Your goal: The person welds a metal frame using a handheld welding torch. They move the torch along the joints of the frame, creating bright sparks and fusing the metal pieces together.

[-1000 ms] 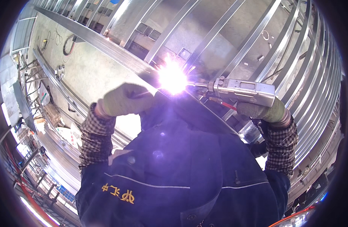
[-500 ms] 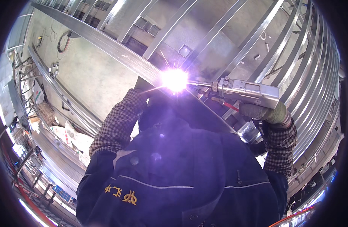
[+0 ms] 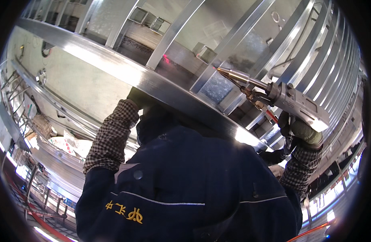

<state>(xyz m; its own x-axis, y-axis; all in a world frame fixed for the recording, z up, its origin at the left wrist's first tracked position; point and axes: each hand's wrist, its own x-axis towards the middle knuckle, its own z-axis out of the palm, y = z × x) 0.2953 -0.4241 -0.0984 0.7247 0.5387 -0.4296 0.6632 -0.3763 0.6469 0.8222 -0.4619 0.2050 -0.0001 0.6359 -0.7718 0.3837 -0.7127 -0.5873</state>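
- Torch, silver and boxy, is held at the right of the view, over the slats and past the far edge of the beam.
- Its rear end is grasped by the right hand, which is covered by a green glove; the grip there is clenched on the torch.
- The torch's copper-coloured tip is pointed leftward and is seen across one slat.
- A red hose is seen beneath the torch, near the right hand.
- The left hand, also gloved in green, is placed at the beam's near edge and is mostly hidden; its fingers seem to be tucked under the beam, but whether that grip is clenched or released cannot be told.
- The beam is laid slantwise from upper left to lower right, in front of the body, and is met along its far side by the slats.
- A small red spot is cast on a dark surface between two slats.
- Square tube pieces are seen between the slats.
- Checked sleeves and a navy jacket with yellow embroidery are worn.
- An orange cable is shown at lower right.
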